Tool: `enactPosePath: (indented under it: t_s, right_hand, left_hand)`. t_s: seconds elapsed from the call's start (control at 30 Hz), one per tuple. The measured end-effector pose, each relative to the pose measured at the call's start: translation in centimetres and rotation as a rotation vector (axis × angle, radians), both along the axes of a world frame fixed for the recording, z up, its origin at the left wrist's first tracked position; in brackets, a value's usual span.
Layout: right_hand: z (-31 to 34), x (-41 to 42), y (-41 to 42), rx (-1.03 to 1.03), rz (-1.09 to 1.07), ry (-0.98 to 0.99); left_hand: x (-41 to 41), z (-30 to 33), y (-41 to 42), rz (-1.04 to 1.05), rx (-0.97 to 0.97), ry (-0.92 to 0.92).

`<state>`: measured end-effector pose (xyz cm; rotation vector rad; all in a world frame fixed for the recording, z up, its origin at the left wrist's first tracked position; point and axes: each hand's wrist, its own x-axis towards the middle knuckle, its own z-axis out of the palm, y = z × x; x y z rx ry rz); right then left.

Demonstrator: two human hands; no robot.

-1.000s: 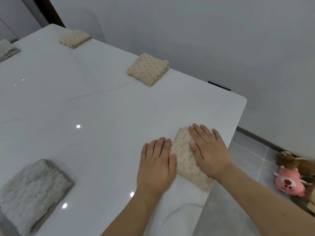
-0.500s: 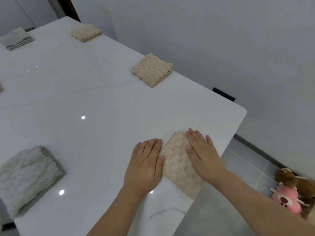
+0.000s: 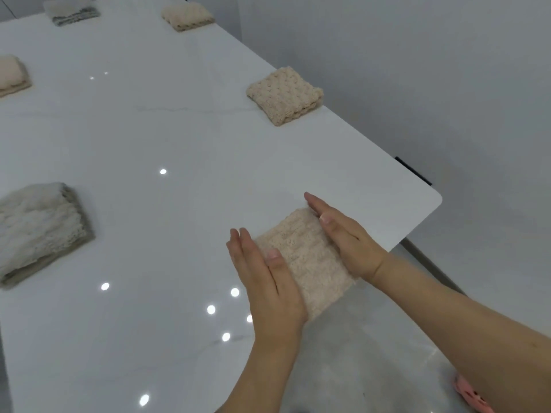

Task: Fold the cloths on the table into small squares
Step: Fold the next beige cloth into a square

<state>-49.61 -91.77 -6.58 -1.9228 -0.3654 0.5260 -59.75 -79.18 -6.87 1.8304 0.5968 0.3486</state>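
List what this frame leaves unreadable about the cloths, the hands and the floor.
Head view, the only one:
- Beige fluffy folded cloth: its side edges are covered by the left hand and right hand, so its squareness is unclear.
- Pale beige cloth: cut by the left frame edge.
- Grey-and-white far cloth: small, blurred, layers uncountable.
- Pink object on the floor: mostly behind the right forearm and cropped.

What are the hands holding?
Nothing is gripped: left hand and right hand, fingers straight, press opposite side edges of the folded beige fluffy cloth.
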Motion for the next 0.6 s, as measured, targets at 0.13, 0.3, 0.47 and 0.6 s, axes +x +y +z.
enactPosePath:
  t_s: [0.13,0.3,0.47,0.6]
  right_hand:
    - [-0.2,-0.2,0.0,-0.023,0.064,-0.044]
    - [-0.4,-0.2,-0.1,-0.035,0.116,-0.073]
    - [-0.8,-0.1,0.2,-0.130,0.186,-0.189]
    - [-2.2,-0.1,0.7,-0.501,0.320,-0.533]
  left_hand:
    - [0.7,-0.5,-0.9,0.003,0.032,-0.005]
    - [0.9,-1.2,-1.1,0.013,0.094,0.013]
    - [1.1,-1.8,-1.0,-0.031,0.188,0.045]
    - [1.0,-3.1,0.1,-0.119,0.582,0.212]
